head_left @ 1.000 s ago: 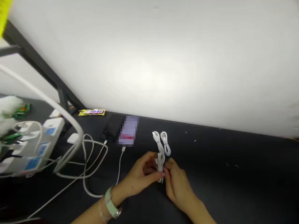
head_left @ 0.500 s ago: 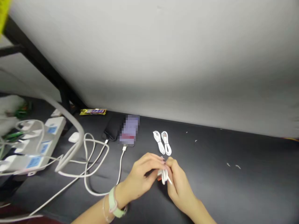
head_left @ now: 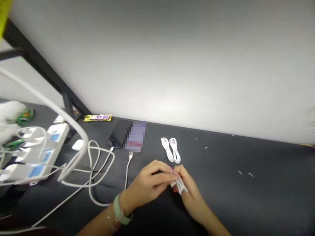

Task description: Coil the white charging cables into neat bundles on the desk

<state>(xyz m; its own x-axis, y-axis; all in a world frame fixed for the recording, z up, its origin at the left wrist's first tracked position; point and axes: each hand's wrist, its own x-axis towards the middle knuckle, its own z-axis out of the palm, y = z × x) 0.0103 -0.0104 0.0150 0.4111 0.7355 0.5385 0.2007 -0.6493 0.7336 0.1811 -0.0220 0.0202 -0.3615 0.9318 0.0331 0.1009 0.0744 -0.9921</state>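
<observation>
A folded white cable [head_left: 181,186] with a red-orange part beside it is between my two hands, low in the middle of the view. My right hand [head_left: 190,193] is closed around the bundle. The fingers of my left hand [head_left: 150,180] are pinched together at the bundle's top end, and the fingertips of both hands meet there. A green watch band [head_left: 118,208] is on my left wrist. Just beyond my hands, two coiled white cables [head_left: 167,150] [head_left: 175,151] lie side by side on the black table [head_left: 221,196].
Two phones [head_left: 136,136] [head_left: 115,136] with white cables plugged in lie left of centre. A yellow-wrapped snack [head_left: 97,118] is near the wall. At the left are a power strip [head_left: 57,131], looped white cords [head_left: 91,164] and a thick white curved tube [head_left: 73,123]. Small white scraps [head_left: 250,174] lie right.
Both hands have shifted slightly right with the cable bundle, which has tilted. More of the red-orange part shows at its lower left. The wall's lighting has also changed.
</observation>
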